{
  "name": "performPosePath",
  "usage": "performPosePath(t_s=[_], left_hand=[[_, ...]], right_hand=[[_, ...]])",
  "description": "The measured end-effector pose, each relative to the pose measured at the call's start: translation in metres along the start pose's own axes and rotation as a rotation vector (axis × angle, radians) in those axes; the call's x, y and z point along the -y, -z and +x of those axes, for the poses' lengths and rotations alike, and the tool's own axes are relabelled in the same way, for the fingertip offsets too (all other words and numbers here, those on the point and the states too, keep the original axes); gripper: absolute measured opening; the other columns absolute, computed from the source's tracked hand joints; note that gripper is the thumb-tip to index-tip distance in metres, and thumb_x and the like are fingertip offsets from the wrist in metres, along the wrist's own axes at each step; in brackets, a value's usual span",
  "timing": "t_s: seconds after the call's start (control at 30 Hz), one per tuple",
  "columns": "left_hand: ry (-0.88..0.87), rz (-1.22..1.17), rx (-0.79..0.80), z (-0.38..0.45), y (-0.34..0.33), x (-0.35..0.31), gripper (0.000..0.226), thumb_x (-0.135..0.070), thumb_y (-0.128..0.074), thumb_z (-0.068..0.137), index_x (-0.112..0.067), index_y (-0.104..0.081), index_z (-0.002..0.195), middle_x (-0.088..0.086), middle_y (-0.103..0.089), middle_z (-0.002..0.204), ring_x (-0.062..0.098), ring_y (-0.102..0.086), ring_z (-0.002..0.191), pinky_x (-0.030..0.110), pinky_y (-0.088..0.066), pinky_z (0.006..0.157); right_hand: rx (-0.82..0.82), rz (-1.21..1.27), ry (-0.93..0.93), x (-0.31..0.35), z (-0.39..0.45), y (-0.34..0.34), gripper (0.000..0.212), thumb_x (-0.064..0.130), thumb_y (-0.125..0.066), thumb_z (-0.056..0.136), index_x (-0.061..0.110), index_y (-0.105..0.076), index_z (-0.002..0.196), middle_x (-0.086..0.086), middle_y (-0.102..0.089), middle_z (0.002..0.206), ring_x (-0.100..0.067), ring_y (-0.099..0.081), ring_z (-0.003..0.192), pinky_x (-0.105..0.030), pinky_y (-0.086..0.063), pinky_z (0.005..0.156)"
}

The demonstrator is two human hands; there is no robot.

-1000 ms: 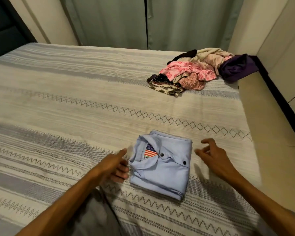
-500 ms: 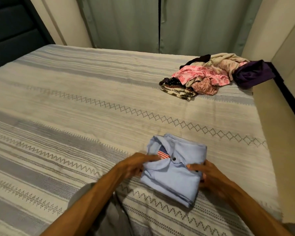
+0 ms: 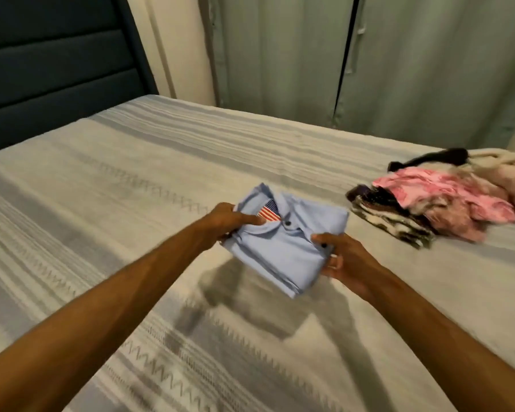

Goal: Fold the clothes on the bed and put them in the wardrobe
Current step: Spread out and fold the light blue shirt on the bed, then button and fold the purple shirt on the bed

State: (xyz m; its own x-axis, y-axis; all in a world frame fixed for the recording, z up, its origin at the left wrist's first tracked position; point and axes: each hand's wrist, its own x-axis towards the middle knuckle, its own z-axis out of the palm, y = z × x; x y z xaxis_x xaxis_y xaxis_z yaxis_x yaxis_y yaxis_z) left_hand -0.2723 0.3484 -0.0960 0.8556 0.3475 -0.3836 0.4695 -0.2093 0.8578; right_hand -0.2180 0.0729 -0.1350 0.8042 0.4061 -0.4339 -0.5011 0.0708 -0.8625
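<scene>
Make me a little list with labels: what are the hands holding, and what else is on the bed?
held thing: folded blue shirt, lifted off the bed, its shadow below
left hand: grips the shirt's collar side
right hand: grips the opposite edge
shirt detail: flag patch inside the collar
bed: striped cover
also on bed: unfolded clothes pile, far right

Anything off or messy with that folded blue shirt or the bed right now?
Nothing odd: the blue shirt is neatly folded, held by left hand and right hand. The unfolded clothes pile lies on the bed.
</scene>
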Motion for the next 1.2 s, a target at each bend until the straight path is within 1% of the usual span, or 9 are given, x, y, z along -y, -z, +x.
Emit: performPosePath(t_s=[0.1,0.2,0.27,0.5,0.6,0.73,0.9,1.0,1.2], left_hand=[[0.023,-0.026,-0.108,0.084,0.069,-0.007,0.073,-0.045,-0.097,0.059,-0.003,-0.067,0.11,0.021,-0.077,0.099,0.031,-0.073,0.082,0.035,-0.051,0.07],[0.061,0.002,-0.143,0.127,0.115,0.0,0.075,-0.047,-0.096,0.058,-0.004,-0.067,0.112,0.02,-0.078,0.102,0.034,-0.075,0.099,0.04,-0.057,0.08],[0.101,-0.029,-0.207,0.169,0.147,0.024,0.057,-0.04,-0.096,0.067,-0.004,-0.067,0.1,0.011,-0.076,0.081,0.03,-0.073,0.081,0.033,-0.053,0.068],[0.217,-0.204,-0.43,0.184,0.149,0.099,0.038,-0.028,-0.094,0.074,-0.004,-0.064,0.072,0.012,-0.066,0.061,0.029,-0.062,0.07,0.031,-0.047,0.06],[0.02,-0.142,-0.684,0.16,0.127,0.096,0.045,-0.04,-0.091,0.078,-0.011,-0.072,0.106,0.007,-0.077,0.096,0.032,-0.069,0.097,0.034,-0.054,0.074],[-0.183,0.025,-1.078,0.085,0.039,0.103,0.084,-0.034,-0.091,0.078,-0.006,-0.046,0.143,0.029,-0.048,0.141,0.043,-0.045,0.13,0.052,-0.038,0.109],[-0.263,0.028,-0.442,0.02,-0.121,0.106,0.072,-0.075,-0.082,0.067,-0.034,-0.064,0.123,-0.002,-0.068,0.12,0.023,-0.067,0.114,0.049,-0.056,0.097],[-0.388,0.4,-0.219,0.01,-0.21,0.093,0.082,-0.093,-0.053,0.072,-0.039,-0.061,0.132,-0.008,-0.06,0.143,0.019,-0.053,0.137,0.051,-0.041,0.115],[-0.528,0.772,0.084,0.01,-0.338,0.04,0.105,-0.106,-0.015,0.068,-0.052,-0.029,0.157,-0.008,-0.006,0.174,0.025,0.0,0.161,0.055,-0.003,0.125]], right_hand=[[0.073,0.02,0.023,0.033,0.097,-0.068,0.046,0.017,-0.083,0.077,0.008,-0.074,0.121,-0.014,-0.075,0.115,-0.032,-0.073,0.095,-0.042,-0.056,0.079],[0.117,0.07,0.018,0.039,0.158,-0.108,0.017,0.011,-0.076,0.087,0.008,-0.072,0.103,-0.006,-0.071,0.08,-0.014,-0.065,0.052,-0.031,-0.053,0.057],[0.16,0.062,-0.036,0.021,0.213,-0.139,0.009,0.008,-0.07,0.091,0.012,-0.065,0.097,-0.002,-0.065,0.069,-0.012,-0.059,0.047,-0.03,-0.052,0.055],[0.245,0.117,-0.122,-0.02,0.25,-0.127,0.029,0.006,-0.067,0.097,-0.008,-0.068,0.122,-0.023,-0.071,0.124,-0.035,-0.071,0.112,-0.047,-0.057,0.1],[0.093,0.181,-0.081,-0.014,0.212,-0.097,0.035,-0.001,-0.069,0.092,-0.017,-0.063,0.123,-0.028,-0.07,0.122,-0.042,-0.068,0.116,-0.045,-0.061,0.091],[-0.074,0.255,-0.035,-0.027,0.129,-0.037,0.047,-0.008,-0.078,0.08,-0.019,-0.06,0.122,-0.031,-0.073,0.108,-0.043,-0.071,0.107,-0.041,-0.062,0.089],[-0.136,0.345,0.129,-0.038,0.021,0.079,0.081,0.026,-0.106,0.031,-0.005,-0.07,0.096,-0.032,-0.073,0.098,-0.04,-0.074,0.089,-0.038,-0.062,0.08],[-0.331,0.227,0.141,-0.049,-0.031,0.155,0.038,0.004,-0.086,0.078,-0.008,-0.067,0.108,-0.033,-0.072,0.108,-0.04,-0.075,0.099,-0.048,-0.057,0.1],[-0.549,0.201,0.125,-0.052,-0.085,0.27,0.014,-0.003,-0.066,0.094,-0.009,-0.068,0.107,-0.028,-0.076,0.096,-0.039,-0.076,0.094,-0.049,-0.058,0.096]])
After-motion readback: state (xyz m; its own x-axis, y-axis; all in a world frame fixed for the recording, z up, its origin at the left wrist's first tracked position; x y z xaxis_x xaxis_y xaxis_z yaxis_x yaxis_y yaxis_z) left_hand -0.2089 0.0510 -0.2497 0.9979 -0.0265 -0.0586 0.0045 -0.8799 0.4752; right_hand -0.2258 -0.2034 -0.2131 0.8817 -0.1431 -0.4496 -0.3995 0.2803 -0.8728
